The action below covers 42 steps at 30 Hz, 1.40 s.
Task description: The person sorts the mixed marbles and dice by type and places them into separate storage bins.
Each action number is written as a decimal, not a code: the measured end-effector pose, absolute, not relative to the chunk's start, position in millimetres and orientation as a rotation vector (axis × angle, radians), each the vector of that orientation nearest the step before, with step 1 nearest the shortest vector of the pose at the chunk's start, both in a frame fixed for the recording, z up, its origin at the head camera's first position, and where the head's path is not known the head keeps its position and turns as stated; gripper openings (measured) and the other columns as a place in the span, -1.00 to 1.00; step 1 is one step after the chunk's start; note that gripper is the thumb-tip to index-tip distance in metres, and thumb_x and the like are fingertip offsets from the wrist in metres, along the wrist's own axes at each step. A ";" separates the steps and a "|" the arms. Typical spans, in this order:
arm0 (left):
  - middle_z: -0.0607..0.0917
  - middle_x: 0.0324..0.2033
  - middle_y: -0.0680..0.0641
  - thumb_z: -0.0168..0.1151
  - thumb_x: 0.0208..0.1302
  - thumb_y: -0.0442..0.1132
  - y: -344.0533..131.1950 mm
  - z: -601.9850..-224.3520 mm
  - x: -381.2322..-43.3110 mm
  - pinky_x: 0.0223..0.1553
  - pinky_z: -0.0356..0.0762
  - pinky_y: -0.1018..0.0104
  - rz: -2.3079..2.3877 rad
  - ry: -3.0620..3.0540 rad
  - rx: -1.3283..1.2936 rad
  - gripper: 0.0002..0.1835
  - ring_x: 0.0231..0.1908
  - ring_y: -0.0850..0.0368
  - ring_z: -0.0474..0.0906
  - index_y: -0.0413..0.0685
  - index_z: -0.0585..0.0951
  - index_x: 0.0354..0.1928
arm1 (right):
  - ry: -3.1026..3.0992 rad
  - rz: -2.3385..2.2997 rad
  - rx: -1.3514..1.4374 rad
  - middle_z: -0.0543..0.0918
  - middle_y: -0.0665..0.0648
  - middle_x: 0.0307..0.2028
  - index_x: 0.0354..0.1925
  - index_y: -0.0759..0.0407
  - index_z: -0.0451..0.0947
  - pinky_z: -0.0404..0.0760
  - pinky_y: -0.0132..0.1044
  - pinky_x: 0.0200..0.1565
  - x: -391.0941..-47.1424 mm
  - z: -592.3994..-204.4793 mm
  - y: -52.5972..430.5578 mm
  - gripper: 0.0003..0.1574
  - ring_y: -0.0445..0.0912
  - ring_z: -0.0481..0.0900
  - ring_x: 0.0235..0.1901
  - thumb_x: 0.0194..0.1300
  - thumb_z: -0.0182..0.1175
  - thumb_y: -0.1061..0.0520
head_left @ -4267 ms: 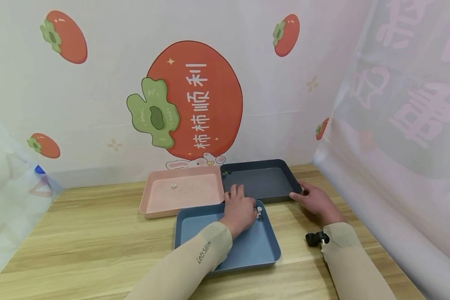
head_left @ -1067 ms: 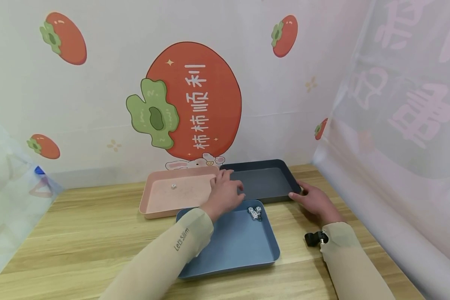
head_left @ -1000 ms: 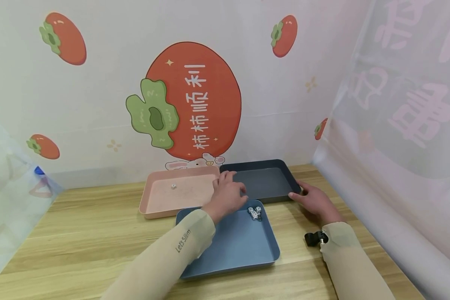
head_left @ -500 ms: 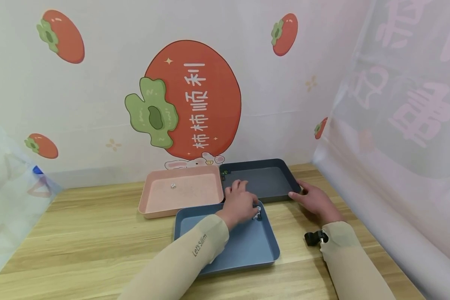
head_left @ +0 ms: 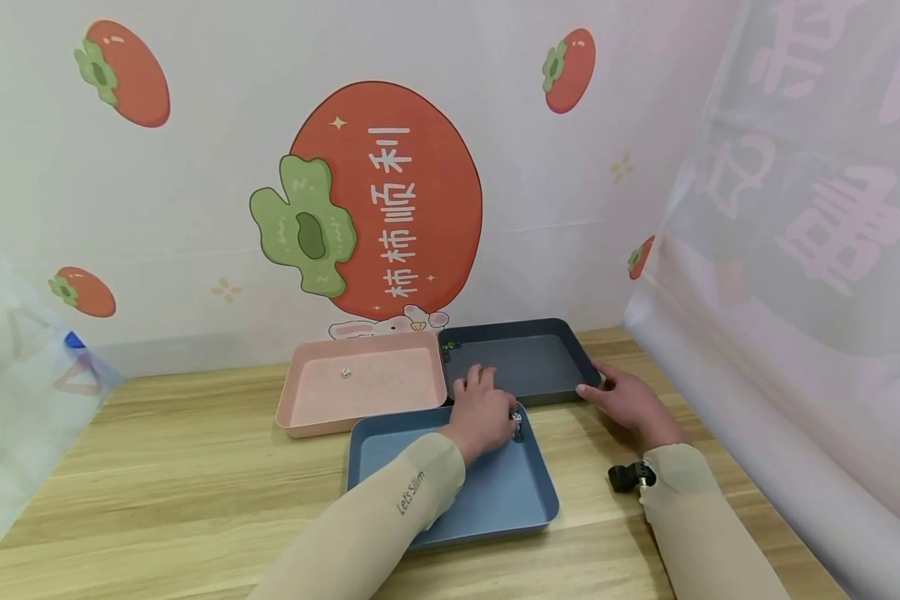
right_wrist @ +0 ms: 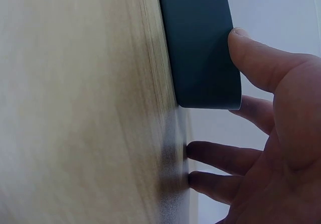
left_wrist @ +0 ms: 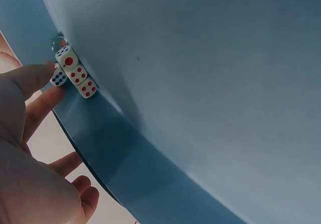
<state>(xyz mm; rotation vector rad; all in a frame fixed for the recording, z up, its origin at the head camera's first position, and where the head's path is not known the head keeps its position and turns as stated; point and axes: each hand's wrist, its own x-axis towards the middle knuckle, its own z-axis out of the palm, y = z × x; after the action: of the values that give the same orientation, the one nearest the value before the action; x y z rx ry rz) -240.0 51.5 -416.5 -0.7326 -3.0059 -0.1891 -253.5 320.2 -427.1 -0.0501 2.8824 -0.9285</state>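
Left hand (head_left: 483, 417) over the far right corner of the blue tray (head_left: 495, 500); on the left wrist view we see its thumb and forefinger nearly closed, pinching a white die (left_wrist: 60, 76) with blue pips. Its other fingers hang loosely bent past the rim. Right against the pinched die we note a row of three dice (left_wrist: 77, 74), a glassy marble (left_wrist: 58, 43) at its end.

Right hand (head_left: 633, 404) at the near right corner of the dark tray (head_left: 525, 362): we find the thumb on the rim, a finger round the corner, the rest spread and fairly straight. Small green pieces (head_left: 450, 346), too small for us to identify, lie in that tray's far left corner. One lone die (head_left: 347, 372) sits in the pink tray (head_left: 390, 385).
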 end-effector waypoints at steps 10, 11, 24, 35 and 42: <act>0.37 0.35 -0.15 0.19 0.39 0.06 55.5 -422.4 -239.0 0.23 0.14 -0.14 -0.144 -3.007 -0.709 -0.74 0.39 -0.17 0.04 0.26 0.77 -0.04 | 2.888 -0.925 -0.050 0.26 0.53 0.36 0.54 0.26 0.00 0.24 0.32 0.23 -256.0 -429.4 320.9 0.06 0.41 0.23 0.31 0.42 0.09 -0.33; 0.37 0.36 -0.15 0.18 0.40 0.07 55.4 -422.5 -239.1 0.24 0.13 -0.15 -0.144 -3.009 -0.710 -0.73 0.40 -0.17 0.04 0.25 0.77 -0.05 | 2.887 -0.927 -0.049 0.26 0.53 0.36 0.55 0.25 0.00 0.24 0.32 0.23 -256.0 -429.4 320.9 0.06 0.41 0.23 0.31 0.42 0.10 -0.33; 0.39 0.35 -0.16 0.20 0.37 0.06 48.9 -415.9 -239.8 0.25 0.11 -0.15 -0.260 -2.993 -0.741 -0.76 0.39 -0.15 0.05 0.21 0.80 -0.22 | 2.888 -0.927 -0.048 0.26 0.52 0.36 0.55 0.25 0.00 0.25 0.31 0.23 -254.0 -429.1 320.7 0.12 0.41 0.24 0.31 0.38 0.07 -0.41; 0.40 0.35 -0.18 0.22 0.35 0.05 28.3 -405.8 -250.1 0.28 0.02 -0.24 -0.602 -2.975 -0.651 -0.77 0.40 -0.17 0.02 0.18 0.79 -0.23 | 2.901 -0.913 -0.066 0.27 0.52 0.35 0.54 0.27 0.01 0.26 0.31 0.22 -253.4 -426.9 321.2 0.13 0.41 0.25 0.30 0.38 0.06 -0.43; 0.35 0.36 -0.20 0.24 0.35 0.04 2.3 -396.0 -265.8 0.24 0.07 -0.21 -0.751 -2.949 -0.472 -0.76 0.39 -0.16 0.02 0.11 0.77 -0.20 | 2.886 -0.922 -0.051 0.24 0.52 0.37 0.54 0.26 0.01 0.23 0.32 0.23 -252.8 -426.0 320.2 0.08 0.42 0.21 0.32 0.41 0.09 -0.36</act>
<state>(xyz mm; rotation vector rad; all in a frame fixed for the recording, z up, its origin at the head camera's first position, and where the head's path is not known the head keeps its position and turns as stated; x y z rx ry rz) -265.8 2.3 -396.0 -0.4716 -2.9492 -0.7510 -252.8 320.2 -426.0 -0.0507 2.8863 -0.9225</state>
